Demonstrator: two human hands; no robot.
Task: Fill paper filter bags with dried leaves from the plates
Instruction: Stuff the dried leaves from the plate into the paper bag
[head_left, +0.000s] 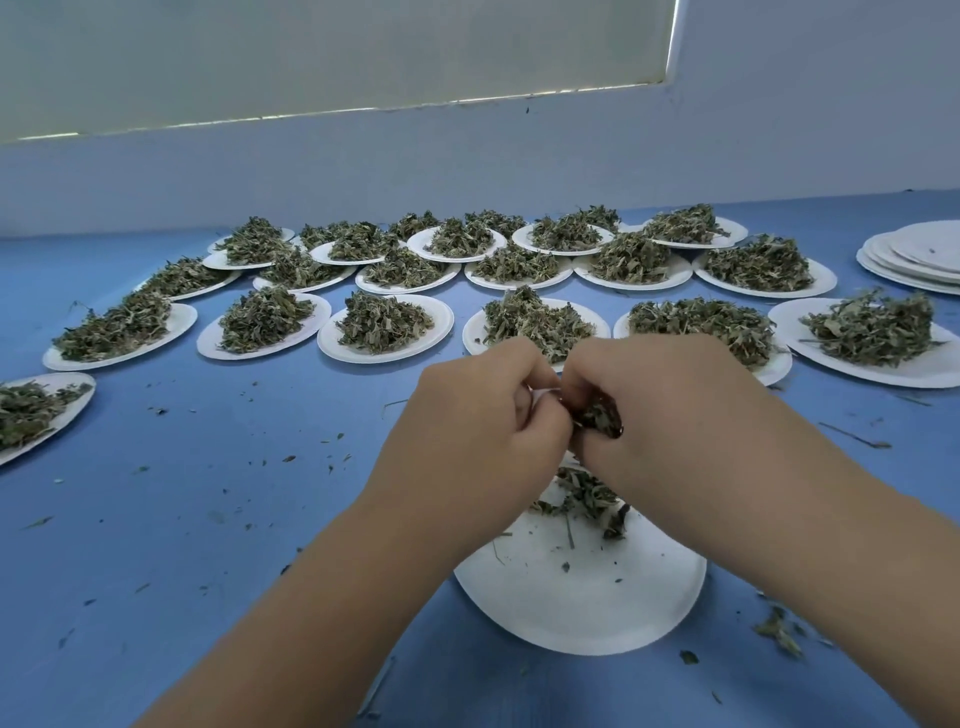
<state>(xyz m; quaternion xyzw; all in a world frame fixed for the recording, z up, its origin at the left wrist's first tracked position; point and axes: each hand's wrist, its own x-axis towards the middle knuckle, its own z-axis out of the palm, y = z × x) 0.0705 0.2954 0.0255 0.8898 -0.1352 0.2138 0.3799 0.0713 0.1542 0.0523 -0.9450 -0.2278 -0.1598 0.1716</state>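
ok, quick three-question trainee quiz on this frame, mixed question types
1. True or false: the near plate under the hands is heaped as high as the heaped plates behind it.
2. Where is the stack of empty plates? A) far right B) far left C) touching the near plate
3. Fill in: the right hand grips a clump of ____.

Key: 1. False, only a few scraps lie on it. 2. A. 3. dried leaves, held against the left hand, which pinches what looks like the paper filter bag, mostly hidden.
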